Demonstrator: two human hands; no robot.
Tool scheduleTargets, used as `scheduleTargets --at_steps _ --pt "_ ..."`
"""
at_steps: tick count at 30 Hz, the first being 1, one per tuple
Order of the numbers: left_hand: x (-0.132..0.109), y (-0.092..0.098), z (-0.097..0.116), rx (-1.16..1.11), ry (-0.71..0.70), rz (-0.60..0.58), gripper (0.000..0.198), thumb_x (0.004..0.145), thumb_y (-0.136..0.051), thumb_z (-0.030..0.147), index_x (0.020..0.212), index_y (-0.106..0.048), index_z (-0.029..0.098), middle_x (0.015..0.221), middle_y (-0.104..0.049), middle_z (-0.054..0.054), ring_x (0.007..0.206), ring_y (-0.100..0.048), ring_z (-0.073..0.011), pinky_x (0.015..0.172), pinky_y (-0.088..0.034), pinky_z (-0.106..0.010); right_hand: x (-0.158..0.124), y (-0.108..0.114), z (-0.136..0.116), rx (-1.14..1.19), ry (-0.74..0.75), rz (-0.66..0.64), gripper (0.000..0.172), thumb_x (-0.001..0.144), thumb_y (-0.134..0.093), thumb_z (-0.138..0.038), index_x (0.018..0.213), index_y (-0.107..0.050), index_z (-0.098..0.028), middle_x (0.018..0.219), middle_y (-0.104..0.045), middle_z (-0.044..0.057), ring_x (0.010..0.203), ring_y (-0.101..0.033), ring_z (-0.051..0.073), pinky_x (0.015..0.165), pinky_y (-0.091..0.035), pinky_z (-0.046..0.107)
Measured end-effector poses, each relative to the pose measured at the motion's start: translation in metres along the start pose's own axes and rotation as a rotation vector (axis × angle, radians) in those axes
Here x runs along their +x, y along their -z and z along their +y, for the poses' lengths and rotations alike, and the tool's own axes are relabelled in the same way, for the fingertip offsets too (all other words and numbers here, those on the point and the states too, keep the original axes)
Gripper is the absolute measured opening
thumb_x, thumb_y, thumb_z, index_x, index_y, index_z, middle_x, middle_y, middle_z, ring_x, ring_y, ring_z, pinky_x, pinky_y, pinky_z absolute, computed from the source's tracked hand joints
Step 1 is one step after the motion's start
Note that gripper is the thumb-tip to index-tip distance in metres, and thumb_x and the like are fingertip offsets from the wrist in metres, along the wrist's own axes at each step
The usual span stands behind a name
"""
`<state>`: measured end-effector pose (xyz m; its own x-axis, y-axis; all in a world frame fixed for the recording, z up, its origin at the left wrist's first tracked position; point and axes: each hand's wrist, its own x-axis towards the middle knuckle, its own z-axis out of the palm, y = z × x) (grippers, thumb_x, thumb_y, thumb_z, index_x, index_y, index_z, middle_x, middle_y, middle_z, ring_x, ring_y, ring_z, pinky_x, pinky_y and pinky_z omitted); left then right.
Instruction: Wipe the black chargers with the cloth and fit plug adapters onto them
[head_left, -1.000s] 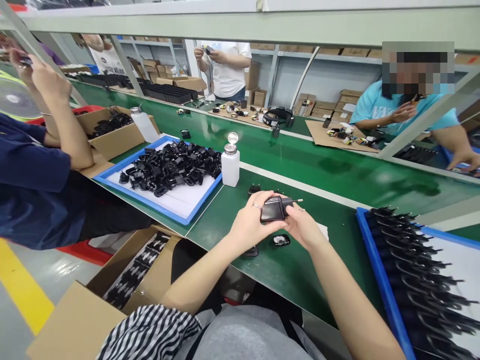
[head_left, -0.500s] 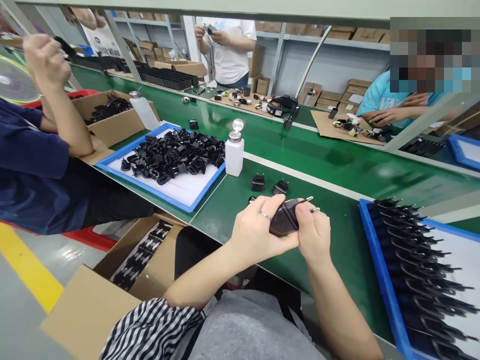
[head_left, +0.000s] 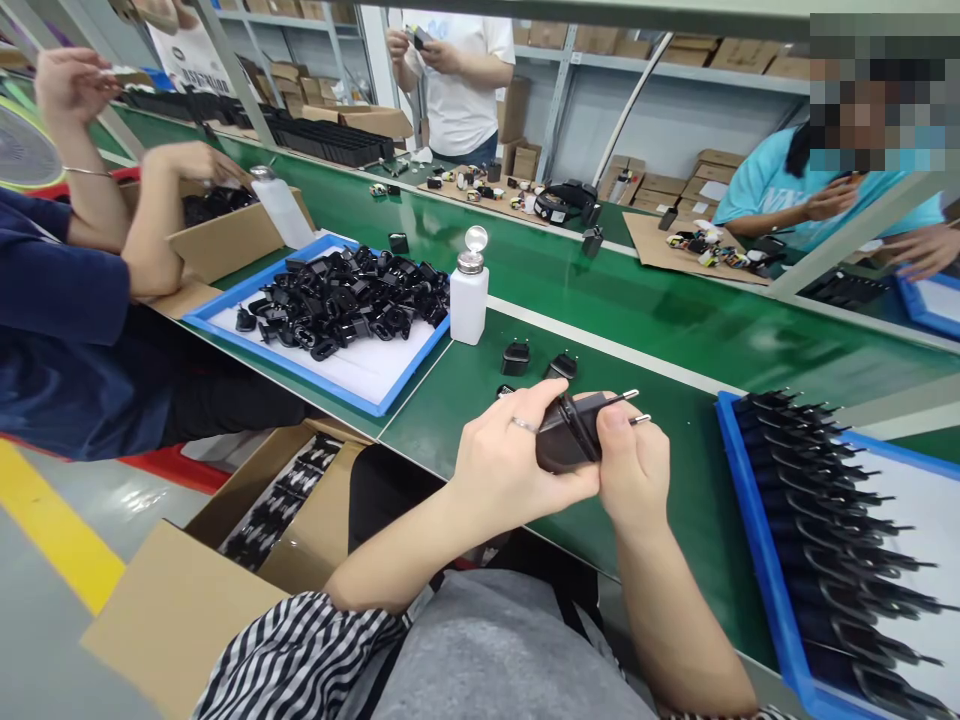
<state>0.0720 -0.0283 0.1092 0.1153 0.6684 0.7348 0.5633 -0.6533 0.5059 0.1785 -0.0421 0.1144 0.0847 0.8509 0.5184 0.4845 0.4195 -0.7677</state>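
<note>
Just above the green table, my left hand (head_left: 495,455) is closed around the body of a black power adapter (head_left: 555,445). My right hand (head_left: 637,465) grips its two-pin plug head (head_left: 591,408), thumb on top, with the metal pins pointing up and right. A dark seam shows between head and body; whether they are joined I cannot tell. Behind my hands stand two black plug heads (head_left: 515,357), and a small black piece (head_left: 505,391) is partly hidden. Several black adapters (head_left: 825,540) stand in rows, pins up, in the blue-rimmed tray (head_left: 757,560) at right.
A white pump bottle (head_left: 468,305) stands beside a blue-rimmed tray (head_left: 382,408) heaped with black plug heads. An open cardboard box (head_left: 172,620) of parts is below the table edge. A co-worker's arm (head_left: 154,215) is at left; other people sit or stand beyond the green belt (head_left: 675,320).
Both hands keep their grip, while the plug head has shifted slightly and the seam looks wider. At left, a co-worker's arm now reaches over the cardboard box.
</note>
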Motion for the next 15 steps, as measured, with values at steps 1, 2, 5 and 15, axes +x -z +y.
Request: scheduleTargets --at_steps 1,2,5,15 --pt "0.0 0.0 -0.001 0.002 0.014 -0.014 0.04 0.054 -0.053 0.03 0.092 -0.049 0.016 0.082 -0.06 -0.002 0.07 -0.057 -0.0121 0.065 -0.047 -0.021 0.001 0.002 0.0 -0.022 -0.003 -0.032 0.031 0.082 -0.03 -0.033 0.072 -0.055 -0.017 0.056 -0.054 -0.002 0.049 -0.049 0.011 0.045 -0.037 0.021" --pt "0.0 0.0 -0.002 0.008 0.031 -0.036 0.04 0.054 -0.053 0.03 0.092 -0.049 0.016 0.082 -0.06 -0.002 0.071 -0.057 -0.0123 0.065 -0.047 -0.021 0.003 0.003 0.001 -0.046 -0.009 -0.083 0.029 0.081 -0.031 -0.033 0.072 -0.054 -0.017 0.056 -0.054 -0.002 0.049 -0.048 0.01 0.045 -0.037 0.02" --pt "-0.001 0.0 -0.006 0.038 0.063 -0.125 0.043 0.054 -0.053 0.031 0.094 -0.048 0.017 0.082 -0.06 -0.002 0.07 -0.057 -0.0129 0.064 -0.047 -0.022 0.006 0.007 0.007 -0.087 -0.058 -0.272 0.027 0.079 -0.035 -0.033 0.065 -0.051 -0.017 0.056 -0.053 -0.002 0.048 -0.047 0.01 0.043 -0.035 0.019" --pt "0.012 -0.014 -0.054 -0.088 0.198 -0.279 0.034 0.05 -0.057 0.032 0.081 -0.051 0.019 0.07 -0.056 0.002 0.061 -0.052 -0.0123 0.057 -0.042 -0.022 0.042 0.0 0.035 -0.143 -0.317 -0.58 0.033 0.075 -0.036 -0.042 0.067 -0.054 -0.016 0.054 -0.052 -0.001 0.05 -0.047 0.012 0.048 -0.037 0.022"
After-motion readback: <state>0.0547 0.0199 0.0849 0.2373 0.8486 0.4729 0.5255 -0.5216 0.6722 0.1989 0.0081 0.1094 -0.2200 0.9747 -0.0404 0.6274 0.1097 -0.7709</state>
